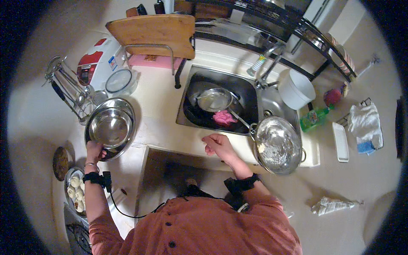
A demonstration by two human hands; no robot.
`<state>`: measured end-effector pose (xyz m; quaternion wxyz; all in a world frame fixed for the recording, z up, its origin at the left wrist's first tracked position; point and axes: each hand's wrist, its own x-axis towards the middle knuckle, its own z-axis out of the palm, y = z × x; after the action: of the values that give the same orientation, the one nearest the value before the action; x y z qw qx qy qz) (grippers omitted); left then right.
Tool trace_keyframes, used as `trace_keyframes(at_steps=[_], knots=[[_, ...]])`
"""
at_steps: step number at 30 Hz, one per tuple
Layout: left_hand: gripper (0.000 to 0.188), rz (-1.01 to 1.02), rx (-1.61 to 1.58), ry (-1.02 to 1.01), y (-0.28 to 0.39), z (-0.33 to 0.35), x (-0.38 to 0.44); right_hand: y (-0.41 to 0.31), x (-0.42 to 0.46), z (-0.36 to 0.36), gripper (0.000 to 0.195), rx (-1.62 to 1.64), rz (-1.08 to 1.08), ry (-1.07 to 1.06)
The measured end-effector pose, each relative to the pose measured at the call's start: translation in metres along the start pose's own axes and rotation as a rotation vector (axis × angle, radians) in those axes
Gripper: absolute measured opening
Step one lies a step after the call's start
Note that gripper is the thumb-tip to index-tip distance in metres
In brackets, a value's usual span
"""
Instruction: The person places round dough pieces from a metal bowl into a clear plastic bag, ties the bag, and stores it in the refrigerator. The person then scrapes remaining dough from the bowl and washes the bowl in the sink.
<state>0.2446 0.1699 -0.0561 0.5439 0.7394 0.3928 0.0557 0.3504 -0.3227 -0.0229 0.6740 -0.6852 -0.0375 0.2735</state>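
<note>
My left hand [95, 151] grips the near rim of a shiny steel bowl [112, 127] on the counter at the left. My right hand [220, 145] is over the counter's front edge, just before the sink, fingers curled and nothing clearly in them. To its right, a steel basin with two loop handles [279, 143], smeared with pale residue, rests across the sink's right side. Inside the sink [191, 118] are a dark wok [207, 83], a steel strainer or ladle [215, 99] with a long handle, and a bunched pink cloth [224, 118].
A lidded glass container [119, 82], a red-and-white appliance [102, 62] and steel utensils [68, 92] stand at the left. Wooden cutting boards [153, 33] lean behind. Dough buns [76, 191] lie at lower left. A faucet [267, 70], white bucket [296, 89] and green bottle [314, 119] are right.
</note>
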Motion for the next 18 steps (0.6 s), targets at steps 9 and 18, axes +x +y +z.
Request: trace_keyframes(at_steps=[9,18], knots=[[0.017,0.35,0.674,0.266,-0.064,-0.015,0.09,-0.001,-0.131,-0.048,0.014,-0.136,-0.193,0.441],[0.025,0.2,0.766,0.193,-0.015,-0.011,0.046,0.045,-0.215,-0.243,0.043,-1.071,-0.168,1.587]])
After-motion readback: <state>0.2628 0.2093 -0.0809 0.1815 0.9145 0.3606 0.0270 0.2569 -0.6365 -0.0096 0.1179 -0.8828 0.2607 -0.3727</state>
